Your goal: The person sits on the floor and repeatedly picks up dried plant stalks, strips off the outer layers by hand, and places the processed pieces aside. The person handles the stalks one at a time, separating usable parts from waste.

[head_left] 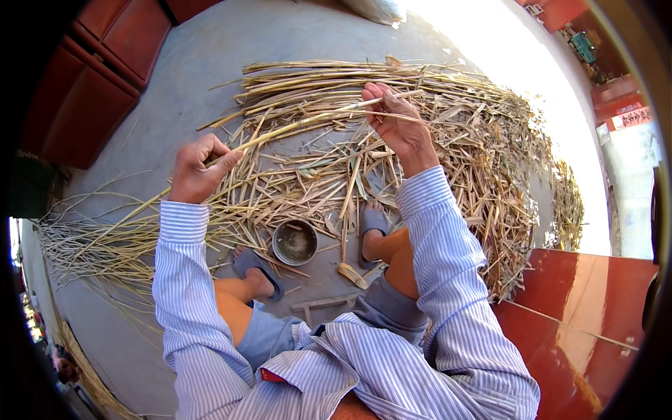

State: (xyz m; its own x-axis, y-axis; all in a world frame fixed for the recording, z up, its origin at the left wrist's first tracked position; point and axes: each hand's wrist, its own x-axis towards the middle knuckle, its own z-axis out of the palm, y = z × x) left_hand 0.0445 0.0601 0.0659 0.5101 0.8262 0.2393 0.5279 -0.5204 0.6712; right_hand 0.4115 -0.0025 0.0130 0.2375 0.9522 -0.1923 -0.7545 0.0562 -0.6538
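Observation:
A long, pale yellow dry stalk (301, 126) slants up to the right across the space between my hands. My left hand (197, 169) is closed around it, with the thumb along the stalk. Near the stalk's upper right end, my right hand (400, 126) pinches it under the thumb, palm turned up. A thin strip runs beside the stalk at the right hand. Beyond both hands lies a bundle of similar stalks (301, 84). Dry husks and leaves (483, 168) are heaped beneath and right of the right hand.
A round metal bowl (275, 246) with something murkily dark inside stands between my sandalled feet. Thin branching stalk ends (98, 245) spread across the floor at left. Dark red sofa-like seats (91, 98) stand at upper left. Glossy red panels (560, 301) lie at lower right.

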